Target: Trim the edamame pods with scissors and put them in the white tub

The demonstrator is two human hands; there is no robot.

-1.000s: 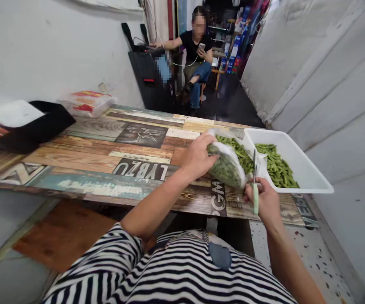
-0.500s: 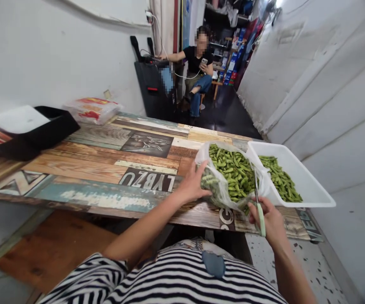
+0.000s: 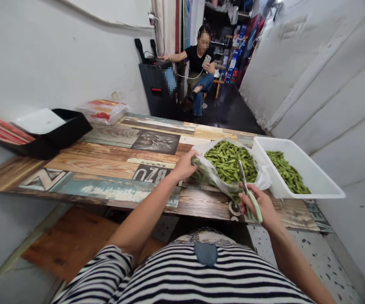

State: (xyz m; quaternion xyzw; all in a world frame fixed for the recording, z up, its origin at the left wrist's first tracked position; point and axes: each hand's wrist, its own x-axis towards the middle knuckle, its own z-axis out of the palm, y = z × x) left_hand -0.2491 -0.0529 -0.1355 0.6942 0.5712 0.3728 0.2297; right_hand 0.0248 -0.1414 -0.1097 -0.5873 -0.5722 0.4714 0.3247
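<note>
A clear plastic bag (image 3: 212, 174) full of green edamame pods (image 3: 230, 158) lies with its mouth spread wide on the table. My left hand (image 3: 185, 166) is closed on the bag's left edge. In my right hand (image 3: 258, 204) is a pair of scissors (image 3: 252, 204) with pale green handles, its blades pointing up and away over the near side of the pods. Whether the blades are apart is hard to make out. Right of the bag, a white plastic tub (image 3: 312, 169) holds more edamame pods (image 3: 287, 173).
The wood-patterned table (image 3: 106, 162) runs across in front of me. On its left are a black holder (image 3: 71, 128) with a white item and red-striped things, and a red-and-yellow plastic package (image 3: 103, 110). Beyond, a seated person (image 3: 198, 63) holds a phone beside a black case (image 3: 157, 90).
My left hand has gone from spread fingers beside the bag to a grip on its edge. The scissors have swung leftward, their tips now over the pods. The view has shifted slightly.
</note>
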